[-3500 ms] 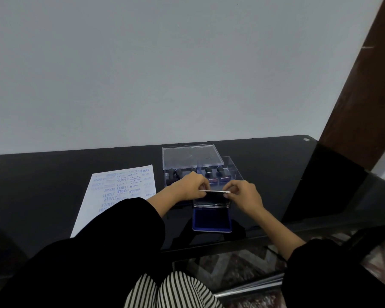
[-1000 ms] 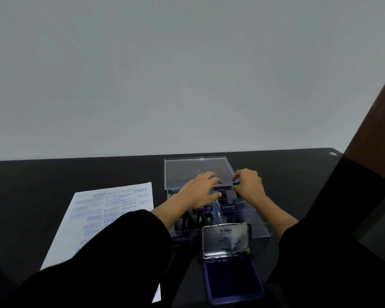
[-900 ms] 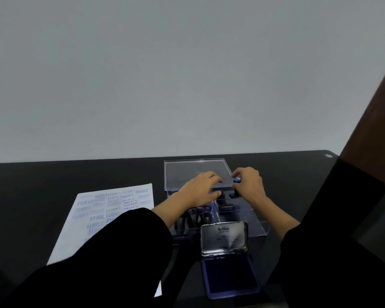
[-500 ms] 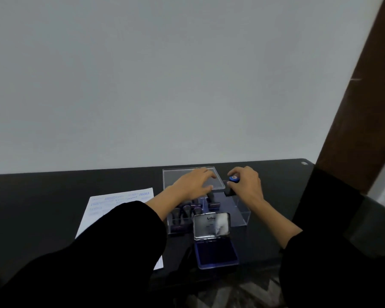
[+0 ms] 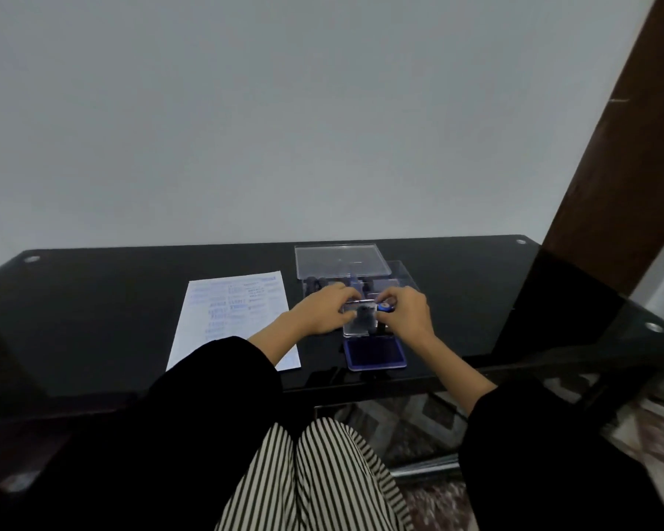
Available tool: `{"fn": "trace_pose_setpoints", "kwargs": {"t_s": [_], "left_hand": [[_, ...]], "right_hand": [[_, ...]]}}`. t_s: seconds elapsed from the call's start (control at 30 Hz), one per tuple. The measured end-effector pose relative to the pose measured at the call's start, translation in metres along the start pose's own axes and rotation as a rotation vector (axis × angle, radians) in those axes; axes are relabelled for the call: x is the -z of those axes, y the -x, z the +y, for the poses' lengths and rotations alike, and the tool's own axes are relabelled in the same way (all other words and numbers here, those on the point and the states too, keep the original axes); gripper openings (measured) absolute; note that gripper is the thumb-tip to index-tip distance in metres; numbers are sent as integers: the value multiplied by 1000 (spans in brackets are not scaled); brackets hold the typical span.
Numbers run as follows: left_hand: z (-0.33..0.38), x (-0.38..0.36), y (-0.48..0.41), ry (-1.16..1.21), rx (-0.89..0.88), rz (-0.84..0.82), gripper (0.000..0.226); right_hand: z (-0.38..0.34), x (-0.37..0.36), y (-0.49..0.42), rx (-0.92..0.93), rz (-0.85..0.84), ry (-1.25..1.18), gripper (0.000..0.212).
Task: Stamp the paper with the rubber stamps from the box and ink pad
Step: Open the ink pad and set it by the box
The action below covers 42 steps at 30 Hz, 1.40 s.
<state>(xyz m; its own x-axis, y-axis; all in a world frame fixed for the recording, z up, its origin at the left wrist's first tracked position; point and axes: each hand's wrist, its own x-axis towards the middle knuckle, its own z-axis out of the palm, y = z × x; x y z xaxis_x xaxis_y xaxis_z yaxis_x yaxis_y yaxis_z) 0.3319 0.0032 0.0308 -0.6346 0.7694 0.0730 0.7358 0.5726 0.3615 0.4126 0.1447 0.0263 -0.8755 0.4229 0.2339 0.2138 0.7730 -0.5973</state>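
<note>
Black table [image 5: 112, 300], stamp [image 5: 384, 307] in right hand [image 5: 407, 314]

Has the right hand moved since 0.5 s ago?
Yes. The right hand, holding a blue-topped stamp, came toward the person, from over the clear box to the ink pad's raised lid.

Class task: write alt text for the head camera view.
Two hands meet over an open ink pad on a black table; the right hand holds a blue-topped stamp. Stamped paper lies left.
</note>
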Motion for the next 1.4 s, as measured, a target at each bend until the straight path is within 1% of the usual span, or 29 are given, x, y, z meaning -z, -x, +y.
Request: {"fn": "trace_pose_setpoints", "kwargs": {"t_s": [0.07, 0.13, 0.2, 0.27, 0.37, 0.43, 0.53, 0.67, 0.73, 0.97, 1.23, 1.33, 1.4], "left_hand": [[-4, -16, 9, 79, 37, 14, 54], [-7, -36, 20, 173, 64, 43, 72], [-9, -56, 30, 209, 80, 66, 88], [-12, -74, 34, 215, 101, 72, 99], [-17, -90, 32, 247, 182, 54, 114], [-19, -94, 30, 288, 220, 53, 120], [-19, -98, 28, 355, 239, 84, 118], [-21, -101, 26, 436, 260, 133, 113], [-22, -102, 25, 466, 267, 152, 111], [-25, -102, 21, 524, 277, 148, 109], [-26, -102, 21, 534, 276, 135, 109], [-26, -102, 22, 509, 254, 142, 105], [-26, -101, 23, 447, 217, 147, 99]], "right_hand": [[0, -9, 7, -4, -26, 3, 22], [-1, -18, 13, 3, -49, -5, 22], [0, -27, 17, 23, -71, 2, 22], [2, -33, 20, 34, -75, 12, 22], [8, -38, 19, 50, -82, 23, 23], [11, -42, 21, 70, -101, 40, 20], [14, -49, 27, 108, -77, 77, 19], [17, -56, 34, 130, -14, 92, 26], [18, -58, 36, 131, -3, 90, 26], [22, -61, 40, 155, -4, 97, 27], [18, -63, 26, 125, -50, 119, 31], [19, -64, 34, 146, -6, 102, 29], [22, -66, 39, 167, 34, 70, 29]]}}
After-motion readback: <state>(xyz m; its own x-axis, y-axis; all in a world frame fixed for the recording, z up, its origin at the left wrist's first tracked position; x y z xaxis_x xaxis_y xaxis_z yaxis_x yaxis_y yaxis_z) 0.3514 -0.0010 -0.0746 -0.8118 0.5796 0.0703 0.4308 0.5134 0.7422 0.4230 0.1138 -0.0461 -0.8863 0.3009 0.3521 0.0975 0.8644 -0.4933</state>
